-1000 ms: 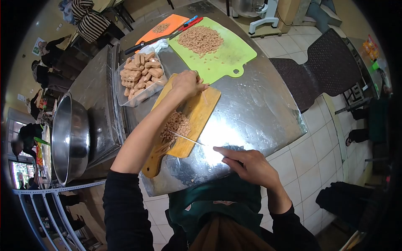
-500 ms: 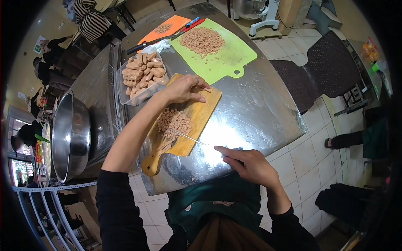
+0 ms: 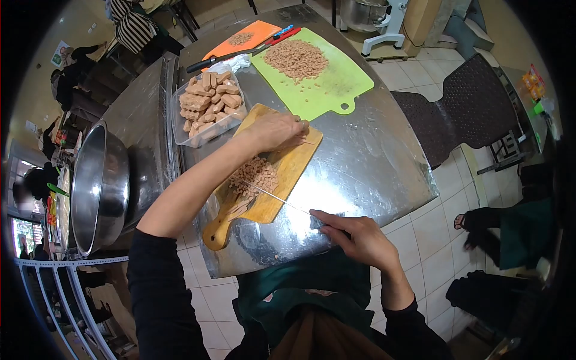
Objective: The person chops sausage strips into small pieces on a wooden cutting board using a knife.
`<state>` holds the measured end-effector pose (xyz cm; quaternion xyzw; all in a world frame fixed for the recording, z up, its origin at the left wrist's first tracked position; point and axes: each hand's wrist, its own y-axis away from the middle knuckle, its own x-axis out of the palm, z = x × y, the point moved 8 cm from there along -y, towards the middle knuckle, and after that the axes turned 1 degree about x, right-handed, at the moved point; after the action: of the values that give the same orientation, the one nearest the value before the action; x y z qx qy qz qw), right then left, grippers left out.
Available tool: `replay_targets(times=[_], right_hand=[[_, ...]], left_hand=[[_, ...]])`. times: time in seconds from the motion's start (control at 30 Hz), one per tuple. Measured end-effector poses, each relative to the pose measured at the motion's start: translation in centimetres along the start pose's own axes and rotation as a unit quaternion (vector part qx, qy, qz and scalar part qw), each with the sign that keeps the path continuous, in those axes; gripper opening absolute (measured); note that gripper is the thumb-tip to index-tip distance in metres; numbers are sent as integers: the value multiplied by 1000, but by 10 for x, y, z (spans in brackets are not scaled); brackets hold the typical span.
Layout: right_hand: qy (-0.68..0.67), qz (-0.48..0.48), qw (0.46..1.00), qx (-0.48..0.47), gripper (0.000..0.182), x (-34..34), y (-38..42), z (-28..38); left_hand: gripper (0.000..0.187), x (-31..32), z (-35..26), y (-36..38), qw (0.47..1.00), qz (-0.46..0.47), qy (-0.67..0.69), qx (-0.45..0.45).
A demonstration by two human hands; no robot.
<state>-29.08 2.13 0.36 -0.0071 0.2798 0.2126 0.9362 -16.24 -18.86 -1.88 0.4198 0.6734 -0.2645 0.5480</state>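
A wooden cutting board (image 3: 300,157) with a handle lies on the metal table. On its near half is a heap of small diced pinkish-brown pieces (image 3: 258,174), with a few thin strips (image 3: 241,207) close to the handle. My right hand (image 3: 357,239) grips a knife (image 3: 277,198), its blade resting across the near edge of the diced heap. At the board's far end, my left hand (image 3: 281,132) is closed with fingers curled down. A thin strip shows by its fingertips; what the fingers hold is mostly hidden.
Beyond the board are a clear tub (image 3: 210,135) of pinkish-brown chunks, a green cutting board (image 3: 354,78) with diced pieces, an orange board (image 3: 264,29) and a black-handled knife (image 3: 210,62). A steel bowl (image 3: 99,192) stands left. A chair (image 3: 462,111) is at the right. Other people are around.
My left hand's fingers have drawn together and curled at the board's far end. My right hand and the knife have hardly moved. The view has shifted slightly.
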Motion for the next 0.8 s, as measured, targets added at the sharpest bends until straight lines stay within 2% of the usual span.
replay_targets(times=[0.07,0.27,0.37,0.47,0.53,0.6,0.7,0.8], right_hand=[[-1,-5,1000,-3,39,0,0,0],[-10,-36,999,-33,39,1,2,5],[-13,-22,1000,-6,40,1,4,6],[-11,-23,1000,4,40,1,5,5],[-11,-29,999,17,40,-1,6,4],[-19,-37,999,5,41,-3,5,4],[-6,-25,1000,-1,40,-1,0,9],[32,15,999,4,38,4,-9,22]], left_hand=[[22,3,-2,1,999,-27,-20,12],[21,10,-13,-2,990,-60,-122,-34],[18,4,-9,-2,991,-85,-94,-52],[14,-8,3,1,994,-69,17,-82],[16,-32,7,18,986,-110,72,-103],[19,-54,13,40,970,-114,145,-155],[24,-79,8,93,960,-151,162,-172],[22,-91,-6,159,932,-188,188,-248]])
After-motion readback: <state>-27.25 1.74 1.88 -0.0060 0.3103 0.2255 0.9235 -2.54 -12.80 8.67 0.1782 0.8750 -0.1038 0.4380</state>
